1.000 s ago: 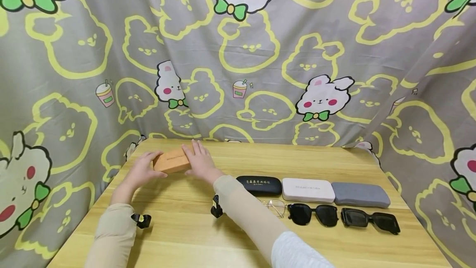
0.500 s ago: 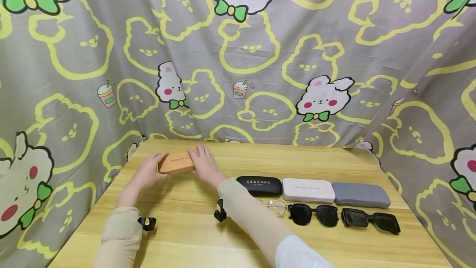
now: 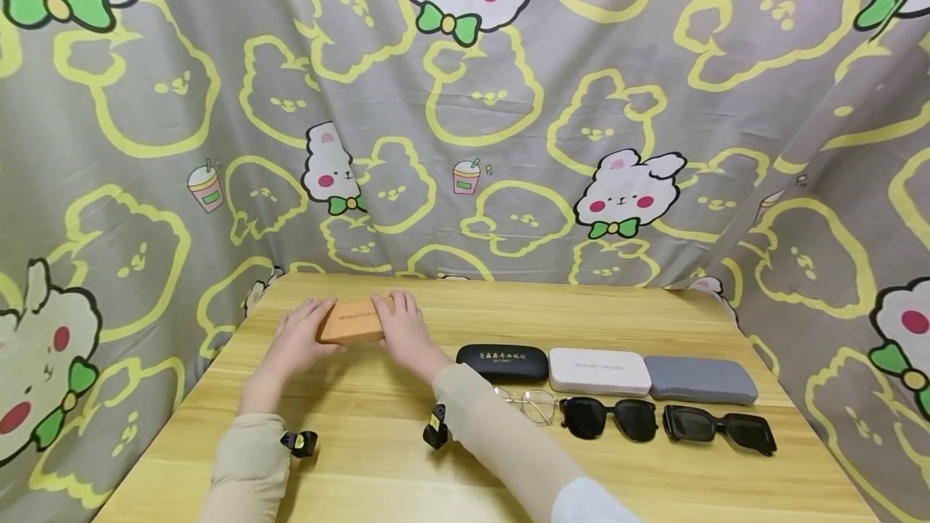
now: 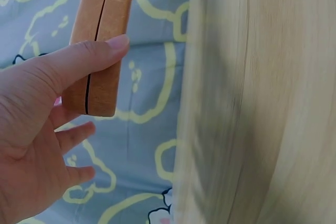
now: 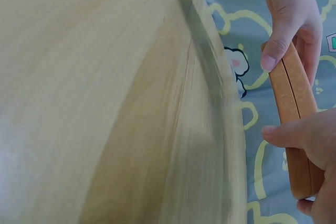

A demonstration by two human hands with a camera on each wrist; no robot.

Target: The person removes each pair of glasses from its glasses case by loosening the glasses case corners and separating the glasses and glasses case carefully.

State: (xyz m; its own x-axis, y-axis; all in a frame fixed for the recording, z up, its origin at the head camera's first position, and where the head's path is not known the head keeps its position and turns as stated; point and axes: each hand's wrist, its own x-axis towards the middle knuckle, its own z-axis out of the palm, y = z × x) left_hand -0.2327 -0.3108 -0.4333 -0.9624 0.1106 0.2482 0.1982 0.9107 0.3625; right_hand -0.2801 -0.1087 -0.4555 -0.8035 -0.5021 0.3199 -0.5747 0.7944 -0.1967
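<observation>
Both hands grip one tan glasses case (image 3: 352, 323) from its ends: left hand (image 3: 299, 337) with thumb curled over the near face, right hand (image 3: 404, 332) pinching the other end. Its long axis runs from hand to hand, across the wooden table (image 3: 407, 474), and its seam is closed, so its contents cannot be told. Beyond the right hand lie three closed cases: black (image 3: 502, 362), white (image 3: 599, 370), grey (image 3: 700, 379). Bare tabletop lies nearer the person than the hands.

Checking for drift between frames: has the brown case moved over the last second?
Yes. The brown case, held by both hands, has shifted slightly right, toward the black case, which stayed put.
</observation>
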